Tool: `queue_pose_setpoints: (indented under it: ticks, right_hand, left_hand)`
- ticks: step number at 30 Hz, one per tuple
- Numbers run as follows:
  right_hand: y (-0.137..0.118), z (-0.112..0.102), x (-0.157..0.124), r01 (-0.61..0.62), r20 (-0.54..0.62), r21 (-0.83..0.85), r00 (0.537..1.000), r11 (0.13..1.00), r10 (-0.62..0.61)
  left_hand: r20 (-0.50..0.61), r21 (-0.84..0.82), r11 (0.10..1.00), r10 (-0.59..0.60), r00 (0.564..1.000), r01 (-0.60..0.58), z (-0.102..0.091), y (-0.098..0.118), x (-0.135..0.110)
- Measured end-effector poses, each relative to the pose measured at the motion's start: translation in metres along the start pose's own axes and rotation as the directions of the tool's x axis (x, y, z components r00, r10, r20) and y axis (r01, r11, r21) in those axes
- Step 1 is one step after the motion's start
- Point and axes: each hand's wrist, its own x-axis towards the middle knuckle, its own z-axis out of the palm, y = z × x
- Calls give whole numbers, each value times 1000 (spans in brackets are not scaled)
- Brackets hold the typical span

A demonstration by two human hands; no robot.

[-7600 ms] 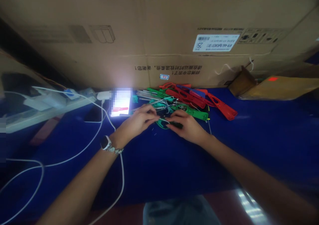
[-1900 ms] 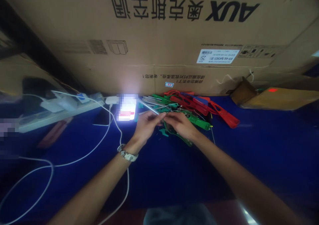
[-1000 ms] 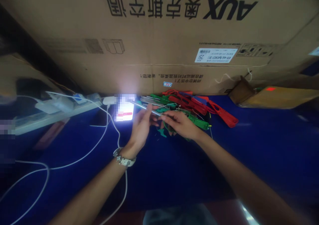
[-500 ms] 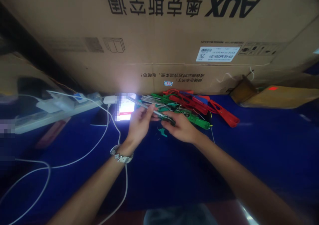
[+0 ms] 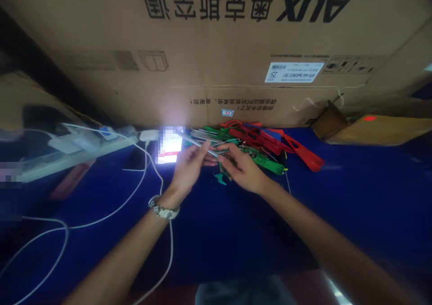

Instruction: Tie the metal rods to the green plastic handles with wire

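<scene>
My left hand (image 5: 191, 165) is closed around a thin silvery metal rod (image 5: 195, 141), thumb along its top. The rod slants from the upper left down toward my right hand (image 5: 241, 168). There my thumb and bent forefinger close at the rod's near end; part of that grip is hidden. A green piece (image 5: 225, 169) shows beneath my right fingers, too covered to identify. Just beyond lie several silvery rods (image 5: 204, 135), a green plastic handle-shaped part (image 5: 270, 163) and red handle-shaped parts (image 5: 254, 141), with thin wires among them. A small teal scrap (image 5: 220, 179) lies below my hands.
A lit phone (image 5: 170, 147) stands left of my hands, with a white charger cable (image 5: 158, 172) looping over the blue table cover (image 5: 249, 233). A power strip (image 5: 77, 154) lies farther left. A large cardboard box (image 5: 202, 71) walls the back; a yellow envelope (image 5: 381, 132) lies right.
The rod has slid slightly down and right toward my right hand. My right fingers have shifted their grip at its near end, and the green piece under them shows lower. My left hand stays nearly still.
</scene>
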Motion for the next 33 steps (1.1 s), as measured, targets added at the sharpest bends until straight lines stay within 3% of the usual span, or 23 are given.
queue_pose_setpoints:
  ticks: [6, 11, 18, 26, 33]
  right_hand:
    - [0, 0, 0, -137, 39, 142, 990, 980, 133]
    - [-8, 0, 0, -66, -16, -62, 998, 996, 65]
    - [-19, -4, -4, -12, -86, -340, 996, 940, -18]
    - [-23, -6, -5, 12, -118, -437, 990, 900, -71]
    - [-27, -5, -6, 11, -82, -475, 995, 880, -57]
  left_hand:
    - [-37, 12, 999, 30, 999, -29, -1, -3, 2]
    - [-66, 82, 991, 112, 992, -106, -1, -2, 2]
    - [-31, 53, 976, 211, 977, -209, 1, 2, -2]
    - [24, 170, 905, 393, 919, -391, -6, 0, -1]
    - [-21, 292, 879, 399, 917, -376, -3, 5, -4]
